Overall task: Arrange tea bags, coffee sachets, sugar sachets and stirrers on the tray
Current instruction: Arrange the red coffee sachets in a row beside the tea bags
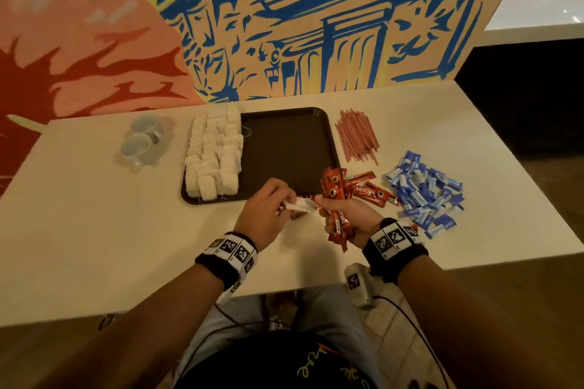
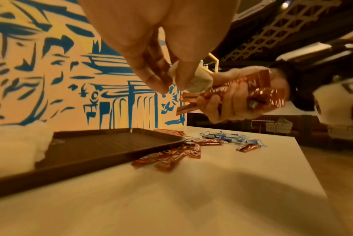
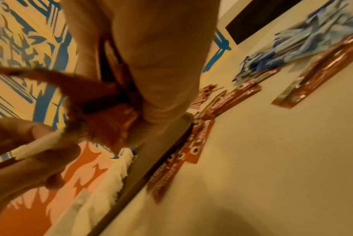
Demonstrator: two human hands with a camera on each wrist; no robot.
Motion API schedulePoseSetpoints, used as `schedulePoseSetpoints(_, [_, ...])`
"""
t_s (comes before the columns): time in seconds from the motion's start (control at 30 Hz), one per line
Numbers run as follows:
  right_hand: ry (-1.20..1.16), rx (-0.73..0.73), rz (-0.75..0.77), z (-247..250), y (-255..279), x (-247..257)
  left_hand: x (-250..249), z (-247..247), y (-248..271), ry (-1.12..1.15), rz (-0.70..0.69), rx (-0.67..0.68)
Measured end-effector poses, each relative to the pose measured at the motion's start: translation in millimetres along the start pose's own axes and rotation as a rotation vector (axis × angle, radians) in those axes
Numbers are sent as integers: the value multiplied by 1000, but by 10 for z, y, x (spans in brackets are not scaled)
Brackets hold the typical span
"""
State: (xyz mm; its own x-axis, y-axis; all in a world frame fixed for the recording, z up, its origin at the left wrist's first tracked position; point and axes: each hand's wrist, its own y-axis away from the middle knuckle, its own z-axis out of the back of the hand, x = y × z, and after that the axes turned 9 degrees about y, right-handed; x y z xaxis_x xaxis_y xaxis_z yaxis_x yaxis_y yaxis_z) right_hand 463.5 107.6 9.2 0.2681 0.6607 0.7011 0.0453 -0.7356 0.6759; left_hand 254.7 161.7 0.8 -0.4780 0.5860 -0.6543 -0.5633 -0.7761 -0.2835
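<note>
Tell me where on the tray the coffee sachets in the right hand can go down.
The tray is bare dark floor from the tea bags along its left side to its right rim. Crowded: the table right of it, with stirrers, loose coffee sachets and sugar sachets. The near right corner is fringed by sachets.

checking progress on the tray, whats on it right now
White tea bags fill the left part of the dark tray; the rest of its floor is bare. The tea bags cover the tray's floor beneath them. Coffee sachets, stirrers and sugar sachets lie beside it.
</note>
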Motion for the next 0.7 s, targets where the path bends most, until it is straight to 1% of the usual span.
schedulePoseSetpoints(0.07, [24, 91, 1, -158, 29, 75, 73, 107, 53, -29, -79, -58])
schedulePoseSetpoints(0.13, [41, 109, 12, -298, 30, 141, 153, 188, 105, -47, -92, -93])
schedulePoseSetpoints(0.2, [81, 62, 46, -412, -10, 199, 212, 267, 151, -6, -44, -121])
schedulePoseSetpoints(0.27, [232, -21, 86, -501, -41, 249, 247, 363, 203, 104, 61, -152])
schedulePoseSetpoints(0.3, [320, -55, 113, -536, -52, 270, 258, 411, 240, 153, 103, -153])
schedulePoseSetpoints(0.33, [389, -86, 146, -575, -63, 287, 260, 459, 278, 159, 114, -140])
schedulePoseSetpoints(0.4, [468, -124, 206, -658, -90, 309, 253, 524, 340, 43, 88, -52])
schedulePoseSetpoints(0.47, [481, -112, 249, -762, -113, 327, 260, 535, 383, -19, 88, 16])
schedulePoseSetpoints(0.5, [477, -89, 262, -816, -126, 332, 283, 529, 388, -10, 97, 8])
schedulePoseSetpoints(0.53, [475, -62, 267, -863, -144, 338, 305, 529, 378, 15, 101, -29])
schedulePoseSetpoints(0.6, [433, -9, 260, -939, -167, 360, 359, 549, 345, 131, 176, -109])
schedulePoseSetpoints(0.63, [388, 15, 252, -973, -180, 370, 381, 576, 327, 235, 256, -129])
schedulePoseSetpoints(0.7, [307, 19, 233, -1023, -245, 373, 460, 641, 295, 541, 426, -155])
